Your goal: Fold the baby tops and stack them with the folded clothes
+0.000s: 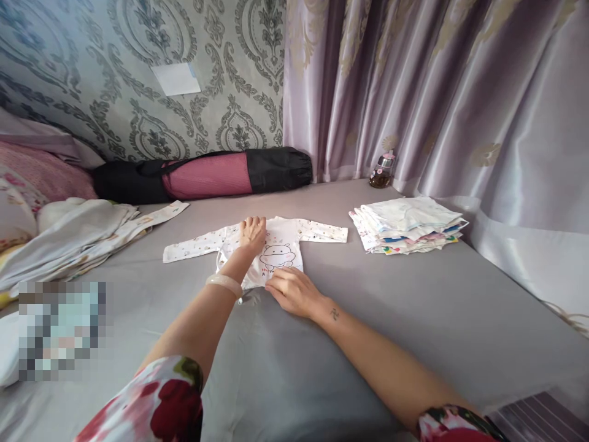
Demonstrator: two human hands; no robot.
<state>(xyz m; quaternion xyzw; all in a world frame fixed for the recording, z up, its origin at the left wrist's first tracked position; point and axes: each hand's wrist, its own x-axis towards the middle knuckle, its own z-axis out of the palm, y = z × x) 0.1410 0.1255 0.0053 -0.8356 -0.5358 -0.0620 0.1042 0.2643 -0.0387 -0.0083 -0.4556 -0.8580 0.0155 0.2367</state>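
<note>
Head cam only, so: a small white long-sleeved shirt (278, 255) is being handled on a grey bedsheet (368, 331), around the middle of the bed, with its sleeves being spread out to either side and a cartoon animal print being shown on the chest. Its upper part is being touched by the left hand (252, 233), palm down, fingers being bent against the fabric; whether any cloth is being pinched there can't be told. The bottom hem is being met by the right hand (294, 290), fingers being curled together, and again a proper grip on the cloth can't be made out. A pale bracelet (225, 283) is being worn on the left wrist, and floral sleeves (156, 405) are being worn on both arms. Off to the right, a stack of folded clothes (409, 226) is being supported by the bed, with a small bottle (383, 169) standing behind it near the purple curtain (368, 80). Over on the left, a loose heap of clothes (83, 236) is being seen, plus a patch being blurred out by pixels. Along the patterned wall (96, 73), a long black-and-pink bag (207, 174) is being seen lying.
</note>
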